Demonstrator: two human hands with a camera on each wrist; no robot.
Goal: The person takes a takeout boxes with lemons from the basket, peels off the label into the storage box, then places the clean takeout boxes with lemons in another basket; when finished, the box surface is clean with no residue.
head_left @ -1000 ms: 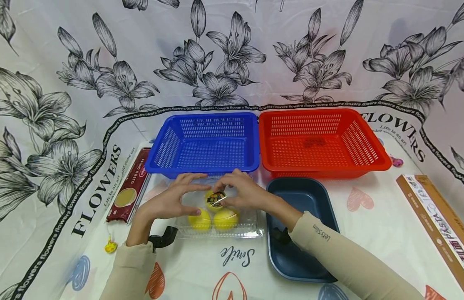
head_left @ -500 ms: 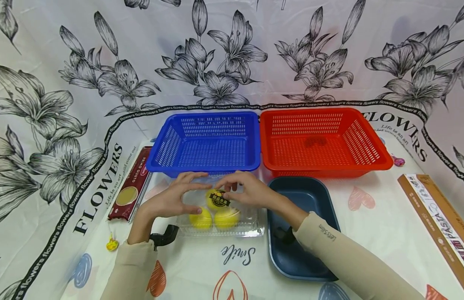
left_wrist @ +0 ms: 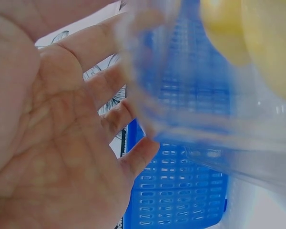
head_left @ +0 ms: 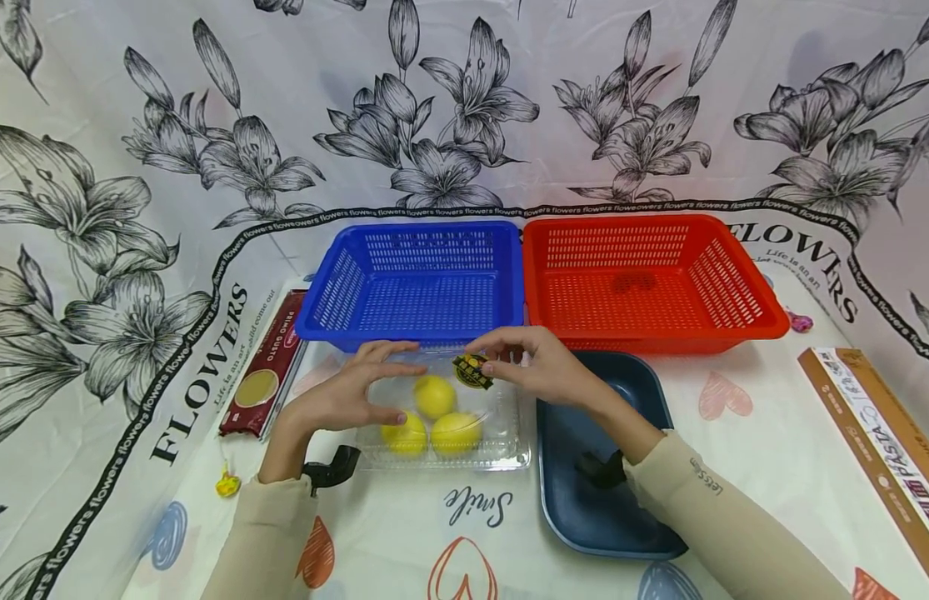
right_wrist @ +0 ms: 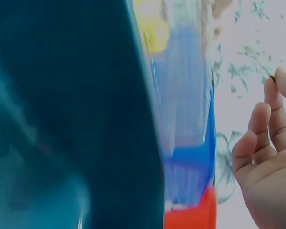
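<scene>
In the head view, a clear plastic clamshell box [head_left: 501, 425] with three yellow, lemon-like fruits [head_left: 457, 433] inside lies in front of the blue basket. My left hand [head_left: 347, 396] holds the box at its left side, fingers toward the far edge and thumb over the lid. The left wrist view shows the fingertips at a blurred edge of the box [left_wrist: 195, 126]. A black and yellow label sticker [head_left: 473, 372] is pinched between thumb and index finger of my right hand [head_left: 546, 367], above the box's right part. In the right wrist view, only a dark sliver of the sticker [right_wrist: 272, 78] shows.
A blue basket [head_left: 434, 342] and a red basket [head_left: 659, 342] stand side by side at the back. Under my right forearm lies a dark blue tray [head_left: 584, 525]. A red pasta package [head_left: 265, 367] lies left, a brown pasta box [head_left: 876, 450] right.
My right hand has moved to the right with the sticker, away from the far fruit, which now shows uncovered. The left hand stays at the box.
</scene>
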